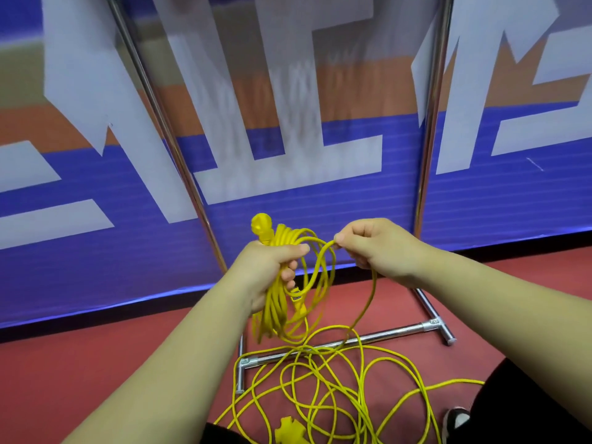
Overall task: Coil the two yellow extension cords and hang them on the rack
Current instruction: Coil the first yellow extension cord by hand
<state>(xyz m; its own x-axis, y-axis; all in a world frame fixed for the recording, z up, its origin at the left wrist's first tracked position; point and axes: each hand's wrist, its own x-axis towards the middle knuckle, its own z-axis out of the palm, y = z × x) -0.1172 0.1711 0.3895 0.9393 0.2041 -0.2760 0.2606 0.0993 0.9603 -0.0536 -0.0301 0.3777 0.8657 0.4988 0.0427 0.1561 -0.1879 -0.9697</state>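
My left hand (272, 267) grips a bundle of coiled yellow extension cord (278, 302), with its yellow plug (262, 227) sticking up above my fist. Several loops hang down below that hand. My right hand (371, 245) pinches a fresh loop of the same cord just right of the bundle. From there the cord drops to a loose tangle of yellow cord (336, 386) on the red floor. A yellow socket end (286, 432) lies at the bottom edge. The chrome rack (429, 129) stands right behind my hands.
The rack's two upright poles rise on both sides, and its base bars (352, 341) lie on the floor under the loose cord. A blue, white and orange banner wall (320, 193) stands close behind. A black-and-white shoe (456, 419) shows at the lower right.
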